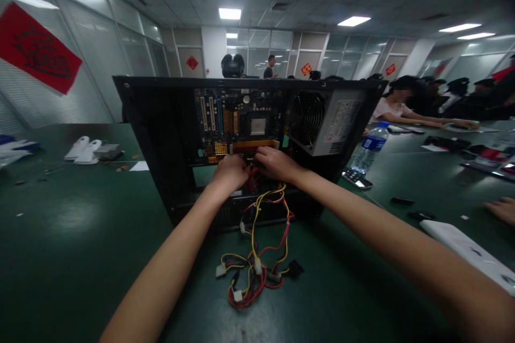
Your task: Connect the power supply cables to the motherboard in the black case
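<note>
A black computer case [156,134] stands open on the table with its inside facing me. Its motherboard [257,99] shows at the back, and a power supply [344,123] with a round fan sits at the upper right. Both my hands reach into the lower middle of the case, below the orange memory slots [253,146]. My left hand [232,171] has its fingers curled near red wires. Close beside it, my right hand [277,163] is bent over the same spot; what the fingertips hold is hidden. A bundle of power cables [257,273] with white connectors spills onto the table.
The green table [80,257] extends to both sides. On the right are a water bottle [369,147], a phone [357,179] and a white device [469,249]. White objects [86,150] lie at the left. Another person's hand [502,209] rests at the right edge.
</note>
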`<state>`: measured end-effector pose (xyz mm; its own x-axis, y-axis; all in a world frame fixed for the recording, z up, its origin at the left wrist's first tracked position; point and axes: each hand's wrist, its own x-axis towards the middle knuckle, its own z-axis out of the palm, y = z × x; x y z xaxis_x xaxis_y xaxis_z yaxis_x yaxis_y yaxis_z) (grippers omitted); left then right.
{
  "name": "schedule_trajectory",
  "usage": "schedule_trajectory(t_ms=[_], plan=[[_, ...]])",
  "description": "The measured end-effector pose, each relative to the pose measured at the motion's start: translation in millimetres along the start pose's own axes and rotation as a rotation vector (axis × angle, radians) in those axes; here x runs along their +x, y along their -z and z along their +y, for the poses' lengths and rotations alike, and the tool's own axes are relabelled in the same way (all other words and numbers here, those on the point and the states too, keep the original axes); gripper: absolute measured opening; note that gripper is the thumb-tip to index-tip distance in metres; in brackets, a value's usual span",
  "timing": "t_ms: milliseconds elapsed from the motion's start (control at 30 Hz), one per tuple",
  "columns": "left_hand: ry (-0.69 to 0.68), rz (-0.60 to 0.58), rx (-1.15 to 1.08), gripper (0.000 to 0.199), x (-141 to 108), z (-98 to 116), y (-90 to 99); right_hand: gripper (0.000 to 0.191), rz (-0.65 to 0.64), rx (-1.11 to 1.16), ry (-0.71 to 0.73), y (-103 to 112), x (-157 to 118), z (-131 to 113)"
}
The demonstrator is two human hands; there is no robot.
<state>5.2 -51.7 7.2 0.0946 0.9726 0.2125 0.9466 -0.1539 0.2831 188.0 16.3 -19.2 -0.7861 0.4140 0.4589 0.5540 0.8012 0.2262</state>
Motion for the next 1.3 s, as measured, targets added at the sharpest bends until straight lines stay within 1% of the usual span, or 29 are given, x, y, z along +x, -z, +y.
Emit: schedule_trajectory(t_ms=[167, 400, 667, 867, 1067, 1233, 1300], plan=[[-0.012, -0.001, 0.006, 0.032, -4.0, 0.5, -0.2, 0.010, -0.011, 0.005, -0.001, 2.0, 3.0, 0.1], [-0.022, -0.001, 0.022, 0.032, -8.5, 2.3, 0.9, 0.008, 0.034, 0.059, -0.003, -2.4, 2.6, 2.4], [-0.021, 0.017, 0.021, 0.030, -7.6, 1.0, -1.0, 0.009, 0.022, 0.004, 0.000, -4.0, 4.1, 2.4], [-0.022, 0.029, 0.003, 0.028, -8.8, -1.1, -1.6, 0.013, -0.037, -0.061, -0.057, -1.7, 6.1, -0.9], [-0.063, 0.031, -0.020, 0.027, -8.2, -9.3, -4.5, 0.019, -0.131, -0.133, -0.085, -0.3, 8.1, -4.6], [-0.074, 0.036, 0.007, 0.032, -8.7, -10.3, -4.8, 0.022, -0.155, -0.144, -0.079, 1.8, 9.6, -6.5], [-0.071, 0.042, 0.033, 0.035, -8.0, -9.2, -3.6, 0.021, -0.157, -0.125, -0.097, 4.8, 8.7, -7.6]])
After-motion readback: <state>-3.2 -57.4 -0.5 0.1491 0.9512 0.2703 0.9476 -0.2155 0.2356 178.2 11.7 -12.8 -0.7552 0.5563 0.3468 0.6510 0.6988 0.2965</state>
